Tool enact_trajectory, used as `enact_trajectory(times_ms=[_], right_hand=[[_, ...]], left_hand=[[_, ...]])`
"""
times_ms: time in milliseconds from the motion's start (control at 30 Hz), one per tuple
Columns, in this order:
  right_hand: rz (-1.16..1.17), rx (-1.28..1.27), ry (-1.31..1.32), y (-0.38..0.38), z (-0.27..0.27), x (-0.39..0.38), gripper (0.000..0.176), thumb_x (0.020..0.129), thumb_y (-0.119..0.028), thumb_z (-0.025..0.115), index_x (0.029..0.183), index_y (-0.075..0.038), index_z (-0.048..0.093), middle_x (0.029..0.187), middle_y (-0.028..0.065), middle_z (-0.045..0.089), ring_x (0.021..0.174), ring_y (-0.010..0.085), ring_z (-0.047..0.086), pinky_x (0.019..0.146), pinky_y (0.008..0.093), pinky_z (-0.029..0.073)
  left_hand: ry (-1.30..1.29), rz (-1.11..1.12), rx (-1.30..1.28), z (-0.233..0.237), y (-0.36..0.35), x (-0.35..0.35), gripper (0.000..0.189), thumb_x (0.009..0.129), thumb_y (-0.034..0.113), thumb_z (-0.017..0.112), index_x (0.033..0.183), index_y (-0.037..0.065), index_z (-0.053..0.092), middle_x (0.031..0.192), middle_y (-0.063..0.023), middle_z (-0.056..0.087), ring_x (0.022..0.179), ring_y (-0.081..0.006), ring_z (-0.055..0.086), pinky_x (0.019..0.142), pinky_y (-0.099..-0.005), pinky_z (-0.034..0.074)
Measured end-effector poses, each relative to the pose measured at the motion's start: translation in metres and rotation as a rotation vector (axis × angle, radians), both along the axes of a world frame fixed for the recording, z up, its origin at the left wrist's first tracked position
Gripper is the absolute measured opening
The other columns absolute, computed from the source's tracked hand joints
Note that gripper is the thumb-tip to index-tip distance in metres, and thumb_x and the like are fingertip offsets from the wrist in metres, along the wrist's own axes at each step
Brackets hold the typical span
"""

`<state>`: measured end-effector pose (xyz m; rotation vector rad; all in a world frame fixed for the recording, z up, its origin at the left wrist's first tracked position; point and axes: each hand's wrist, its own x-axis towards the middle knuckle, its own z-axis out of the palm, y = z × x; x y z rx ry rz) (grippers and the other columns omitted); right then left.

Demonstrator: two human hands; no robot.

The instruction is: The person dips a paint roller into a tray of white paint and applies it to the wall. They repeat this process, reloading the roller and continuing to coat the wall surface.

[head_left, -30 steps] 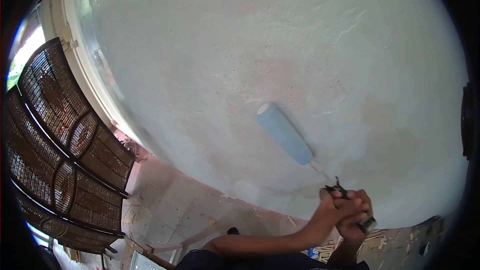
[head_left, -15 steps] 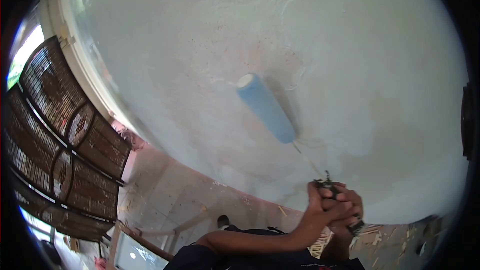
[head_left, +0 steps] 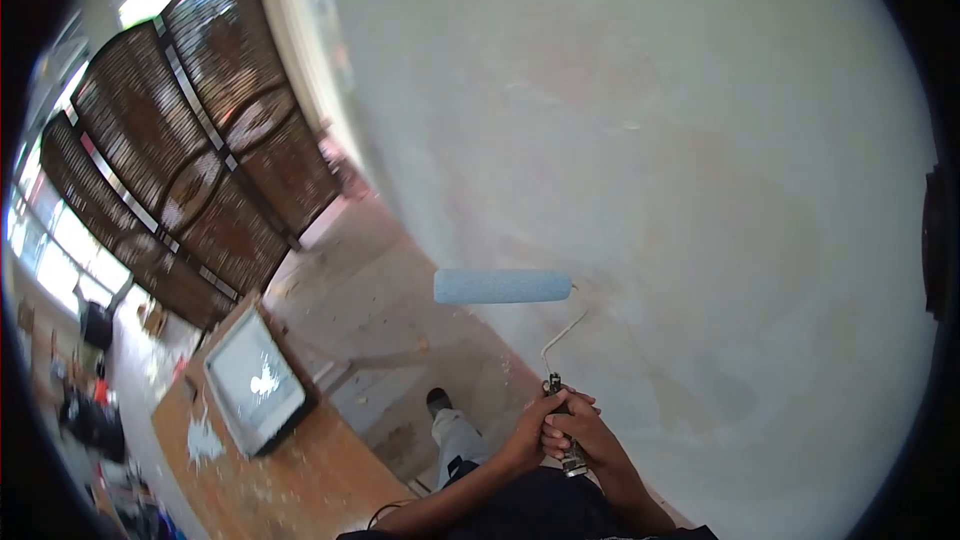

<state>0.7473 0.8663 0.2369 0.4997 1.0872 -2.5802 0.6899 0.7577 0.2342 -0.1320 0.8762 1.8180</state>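
Note:
A paint roller with a light blue sleeve [head_left: 502, 286] is held out in front of the pale wall [head_left: 700, 190]. Its thin bent wire frame [head_left: 556, 342] leads down to a dark, paint-stained handle [head_left: 572, 458]. Both hands are wrapped round that handle near the bottom centre, my left hand [head_left: 540, 422] on the left and my right hand [head_left: 582, 428] on the right, with fingers overlapping. The sleeve lies level; whether it touches the wall I cannot tell.
At lower left, a tray of white paint [head_left: 255, 380] rests on a wooden table [head_left: 335, 475] with a white paint spill. A dark folding screen [head_left: 190, 150] stands behind it. A shoe [head_left: 438, 401] shows on the floor; a black bucket [head_left: 97, 325] is far left.
The view has turned left and down, bringing the tray and table into sight. The roller has come lower on the wall and swung from slanted to level, still in both hands.

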Motion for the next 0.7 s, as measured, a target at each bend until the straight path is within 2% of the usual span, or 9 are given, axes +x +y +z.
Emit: enact_trajectory(times_ms=[33,100,167,267,367,467,533,600,700], right_hand=[[0.022,-0.036,-0.02,-0.002,-0.004,0.0,0.008,0.086,-0.005,0.047,0.089,-0.004,0.04,0.061,0.0011,0.041,0.047,0.0102,0.044,0.044,0.0264,0.039],[0.082,-0.091,-0.052,-0.01,-0.017,-0.001,0.006,0.086,-0.004,0.046,0.089,-0.004,0.04,0.062,0.0012,0.042,0.047,0.0099,0.043,0.044,0.0265,0.039],[0.148,-0.13,-0.072,-0.017,-0.025,-0.006,0.005,0.086,-0.003,0.045,0.089,-0.005,0.041,0.063,0.0013,0.042,0.047,0.0092,0.042,0.045,0.0262,0.039],[0.282,-0.178,-0.07,-0.036,-0.024,-0.02,0.008,0.086,-0.002,0.045,0.091,-0.007,0.041,0.064,0.0011,0.04,0.047,0.008,0.04,0.045,0.0248,0.037],[0.348,-0.301,-0.085,-0.058,-0.042,-0.03,0.012,0.085,-0.003,0.047,0.094,-0.009,0.04,0.064,0.0004,0.038,0.047,0.0067,0.038,0.045,0.0234,0.035],[0.407,-0.313,-0.136,-0.094,-0.049,-0.043,0.016,0.085,-0.004,0.051,0.095,-0.01,0.039,0.063,0.0,0.037,0.048,0.0062,0.037,0.045,0.0235,0.035],[0.457,-0.302,-0.139,-0.118,-0.046,-0.053,0.018,0.085,-0.005,0.053,0.095,-0.01,0.039,0.063,-0.0004,0.037,0.048,0.0061,0.036,0.045,0.0238,0.035],[0.501,-0.303,-0.136,-0.139,-0.044,-0.066,0.018,0.084,-0.004,0.053,0.095,-0.01,0.039,0.063,-0.0005,0.037,0.047,0.0063,0.036,0.045,0.024,0.035],[0.576,-0.277,-0.139,-0.162,-0.043,-0.085,0.018,0.084,-0.005,0.053,0.095,-0.009,0.039,0.063,-0.0002,0.037,0.047,0.0064,0.037,0.045,0.0242,0.036]], left_hand=[[-0.024,0.062,-0.015,-0.004,-0.001,0.004,0.033,0.089,0.032,0.051,0.111,0.01,0.043,0.085,-0.0095,0.055,0.056,-0.0155,0.053,0.042,-0.0239,0.044],[-0.031,0.135,-0.052,-0.015,-0.012,0.01,0.036,0.088,0.033,0.053,0.115,0.012,0.042,0.078,-0.0064,0.054,0.042,-0.0115,0.051,0.032,-0.0219,0.041],[0.005,0.144,-0.098,-0.025,-0.027,0.008,0.037,0.089,0.033,0.052,0.117,0.011,0.041,0.083,-0.0065,0.055,0.048,-0.0117,0.054,0.036,-0.0225,0.044],[0.25,0.208,-0.135,-0.069,-0.056,0.006,0.04,0.09,0.035,0.05,0.12,0.01,0.041,0.091,-0.0074,0.055,0.07,-0.015,0.06,0.058,-0.0302,0.053],[0.099,0.337,0.053,-0.121,-0.101,-0.007,0.042,0.091,0.038,0.048,0.122,0.009,0.041,0.099,-0.0096,0.054,0.091,-0.0194,0.058,0.081,-0.0379,0.049],[0.02,0.665,0.073,-0.129,-0.165,-0.023,0.04,0.09,0.036,0.051,0.116,0.007,0.042,0.101,-0.0118,0.055,0.099,-0.0226,0.054,0.088,-0.0391,0.045],[0.075,1.004,-0.203,-0.168,-0.212,-0.034,0.046,0.089,0.036,0.052,0.122,0.008,0.035,0.1,-0.0123,0.052,0.097,-0.0266,0.054,0.083,-0.0436,0.047],[-0.005,1.369,-0.408,-0.214,-0.265,-0.048,0.053,0.087,0.035,0.057,0.124,0.009,0.03,0.103,-0.0128,0.048,0.095,-0.0286,0.054,0.08,-0.0481,0.048],[-0.101,1.69,-0.444,-0.206,-0.319,-0.071,0.065,0.083,0.036,0.063,0.13,0.015,0.024,0.112,-0.0132,0.042,0.097,-0.0294,0.053,0.08,-0.0498,0.048]])
